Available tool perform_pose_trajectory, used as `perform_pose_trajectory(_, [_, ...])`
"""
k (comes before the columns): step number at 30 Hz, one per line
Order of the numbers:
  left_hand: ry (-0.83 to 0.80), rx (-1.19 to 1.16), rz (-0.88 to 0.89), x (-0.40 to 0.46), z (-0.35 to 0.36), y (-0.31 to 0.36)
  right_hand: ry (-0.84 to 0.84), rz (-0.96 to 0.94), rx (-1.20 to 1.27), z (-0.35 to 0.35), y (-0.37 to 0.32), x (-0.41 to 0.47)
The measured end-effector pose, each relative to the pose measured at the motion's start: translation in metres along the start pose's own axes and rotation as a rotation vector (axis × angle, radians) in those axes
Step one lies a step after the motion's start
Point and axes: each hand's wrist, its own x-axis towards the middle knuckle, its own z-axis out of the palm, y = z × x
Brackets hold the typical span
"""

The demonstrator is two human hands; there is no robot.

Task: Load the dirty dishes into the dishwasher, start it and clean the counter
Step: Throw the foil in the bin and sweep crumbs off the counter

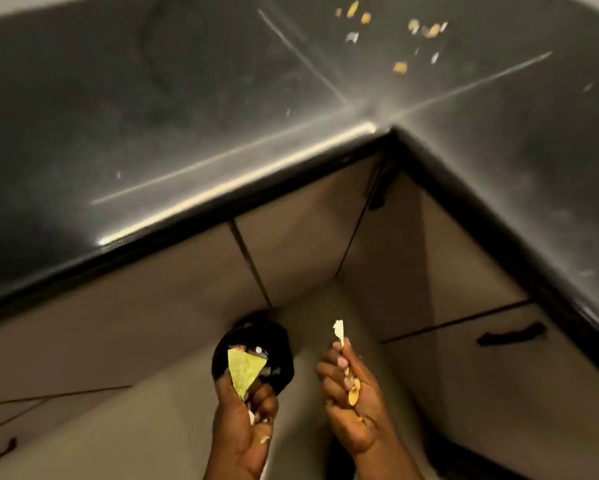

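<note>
**Scraps in both hands at the counter corner**

A dark, glossy L-shaped counter (194, 109) fills the upper part of the head view, its two runs meeting at an inner corner near the middle of the frame. Pale streaks of reflected light cross the top, and a faint circular smear shows on the left run. At the far end, near the top edge, a loose scatter of small yellow and pale food crumbs (400, 29) lies on the surface. The counter's front edge is thick and black.

Below it stand beige cabinet fronts (301, 233) divided by thin dark seams; a dark handle (512, 336) sits on the drawer at the right. The floor between the cabinets is pale.

The left hand (242, 420) is held low over the floor, its fingers curled round a yellow-green leaf-like scrap (244, 368), with a pale bit lodged near the fingertips. Just beyond that hand is a round black object (277, 341), perhaps a bag or bin; what it is cannot be told. The right hand (351, 396), apart from the left, pinches a thin white scrap (339, 330) that points upward, and holds small tan pieces (353, 393) in its cupped fingers.

No brand, label or legible writing can be made out; the picture is motion-blurred.
</note>
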Motion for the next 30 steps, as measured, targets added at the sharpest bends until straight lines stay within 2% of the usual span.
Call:
perform_pose_trajectory(1, [0.037,0.012,-0.026,0.011,-0.026,-0.007,0.066,-0.023,-0.031,-0.023,0.008,0.004])
perform_pose_trajectory(3, [0.105,0.050,-0.062,0.036,-0.078,-0.021,0.066,-0.043,-0.012,-0.072,0.030,0.016])
perform_pose_trajectory(8, [0.209,0.106,-0.063,0.113,-0.149,-0.044,0.242,0.056,-0.141,-0.176,0.058,0.072])
perform_pose_trajectory(12, [0.194,0.249,-0.013,0.190,-0.169,-0.056,0.438,0.054,-0.401,-0.234,0.062,0.141])
perform_pose_trajectory(15, [0.139,0.426,0.069,0.241,-0.171,-0.057,0.548,-0.074,-0.696,-0.265,0.058,0.193])
perform_pose_trajectory(18, [0.155,0.646,0.245,0.292,-0.187,-0.061,0.468,-0.164,-1.099,-0.288,0.048,0.233])
perform_pose_trajectory(21, [0.192,0.927,0.411,0.322,-0.202,-0.068,0.475,-0.208,-1.437,-0.301,0.041,0.262])
perform_pose_trajectory(26, [0.182,1.033,0.546,0.340,-0.210,-0.081,0.512,-0.357,-1.953,-0.321,0.045,0.295])
perform_pose_trajectory(30, [0.250,1.168,0.645,0.350,-0.212,-0.087,0.503,-0.655,-1.971,-0.329,0.042,0.300])
